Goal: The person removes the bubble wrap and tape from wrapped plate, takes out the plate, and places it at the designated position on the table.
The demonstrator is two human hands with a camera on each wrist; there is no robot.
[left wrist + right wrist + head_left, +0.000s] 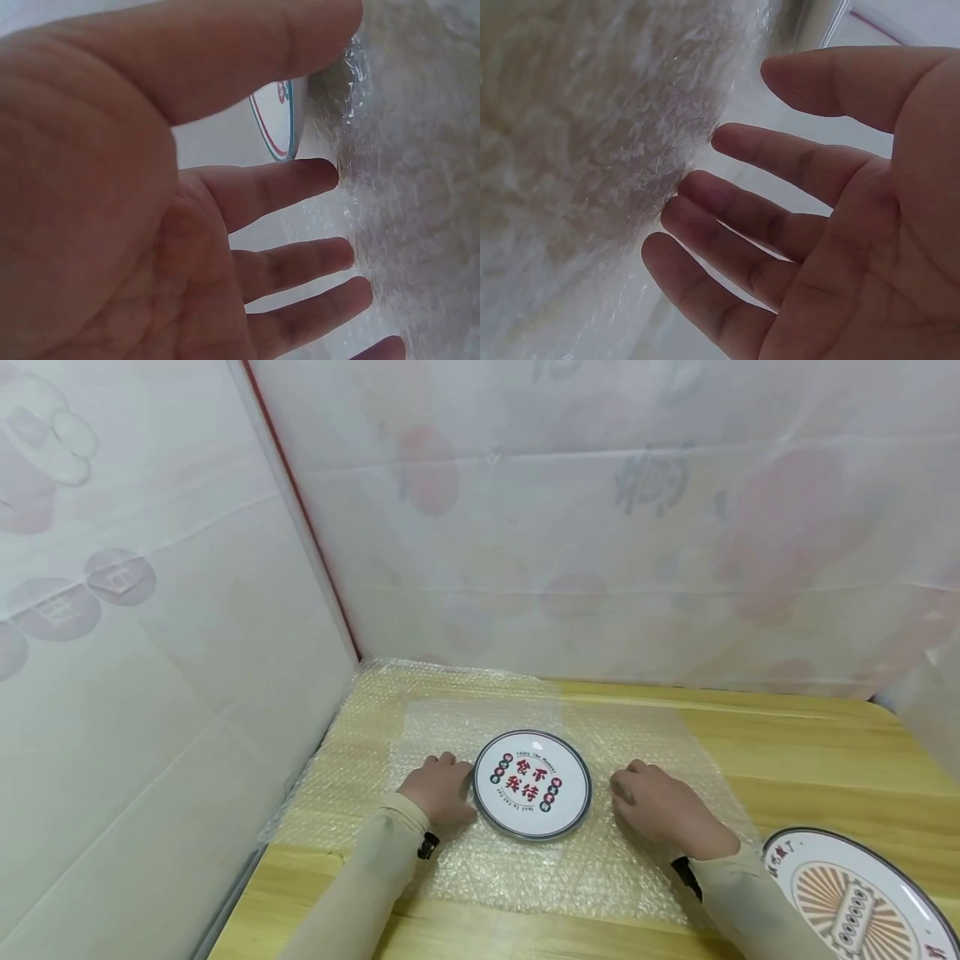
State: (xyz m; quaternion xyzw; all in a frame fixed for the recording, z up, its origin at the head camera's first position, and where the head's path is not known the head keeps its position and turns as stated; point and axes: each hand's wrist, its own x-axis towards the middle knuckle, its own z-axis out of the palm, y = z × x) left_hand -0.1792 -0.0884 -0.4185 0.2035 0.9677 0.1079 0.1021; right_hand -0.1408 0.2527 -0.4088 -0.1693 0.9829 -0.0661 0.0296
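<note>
A round white plate [531,785] with a dark rim and red and dark lettering lies on a sheet of bubble wrap [540,881]. My left hand [441,789] is right at the plate's left edge. In the left wrist view its fingers [270,191] are spread and fairly straight, tips at the bubble wrap, with part of the plate's rim showing beyond the thumb. To the right of the plate, my right hand [660,806] has its fingertips down at the wrap. Seen from the right wrist, those fingers [727,206] are relaxed and grip nothing.
A second, larger plate [780,860] with an orange sunburst print sits at the lower right, beside the right sleeve. Under everything is a wooden table [810,760]. Printed white sheeting [525,527] closes off the back and the left side.
</note>
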